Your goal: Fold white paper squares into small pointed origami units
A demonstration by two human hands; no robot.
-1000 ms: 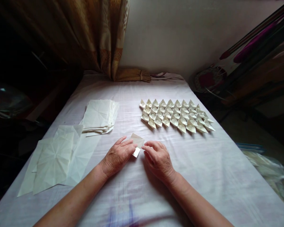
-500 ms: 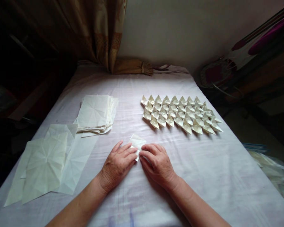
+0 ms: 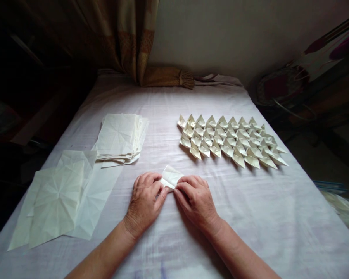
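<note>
A small piece of folded white paper (image 3: 171, 176) lies on the cloth between my two hands. My left hand (image 3: 147, 197) pinches its lower left edge, thumb in front and fingers curled behind. At the paper's right corner, my right hand (image 3: 195, 199) has thumb and fingers closed on it. The near edge of the paper is turned up in a narrow fold. Fingertips hide both of its side corners.
A stack of creased paper sheets (image 3: 118, 133) lies left of centre, with loose creased sheets (image 3: 58, 197) nearer me. Several folded paper boats (image 3: 222, 135) stand in rows on the right. A curtain (image 3: 136, 46) hangs at the far end of the cloth-covered surface (image 3: 168, 104).
My left fingers have drawn back from lying across the paper into a pinch at its left edge, baring more of it. My right hand keeps its hold. The view has shifted slightly.
</note>
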